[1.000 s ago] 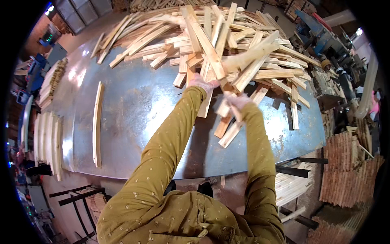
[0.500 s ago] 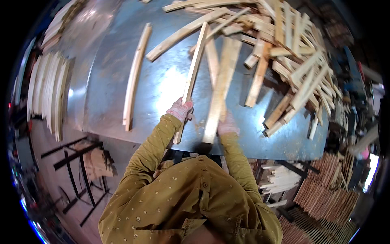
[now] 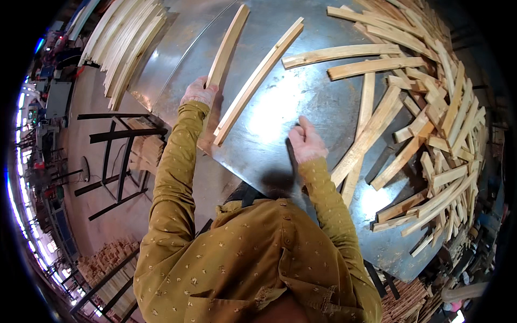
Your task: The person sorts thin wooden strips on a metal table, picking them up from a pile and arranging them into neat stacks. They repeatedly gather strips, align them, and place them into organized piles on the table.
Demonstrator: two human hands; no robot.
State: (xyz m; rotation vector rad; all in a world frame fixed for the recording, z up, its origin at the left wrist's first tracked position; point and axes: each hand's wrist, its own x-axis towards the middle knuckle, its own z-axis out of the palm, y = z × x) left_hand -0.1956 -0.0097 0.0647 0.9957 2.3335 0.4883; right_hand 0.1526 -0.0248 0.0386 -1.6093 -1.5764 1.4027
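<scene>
My left hand (image 3: 200, 92) is closed around the near part of a pale wooden strip (image 3: 229, 46), which points away from me over the table's left part. Just right of it, a second wooden strip (image 3: 259, 81) lies alone on the metal tabletop (image 3: 237, 156). My right hand (image 3: 309, 142) holds nothing. Its index finger is stretched out and the others are partly curled, above the near part of the table. Right of that hand, a wide wooden board (image 3: 371, 134) lies crossed over a narrower one (image 3: 366, 102).
A large heap of loose wooden strips (image 3: 431, 107) covers the table's right side. At the far left, several strips (image 3: 126, 40) lie side by side in a stack. A black metal frame (image 3: 126, 134) stands on the floor left of the table's edge, with stacked wood (image 3: 105, 266) nearer me.
My left hand has carried its strip leftward, past the strip lying on the table. The right hand has let go of the wide board and come away from it. The view has turned left.
</scene>
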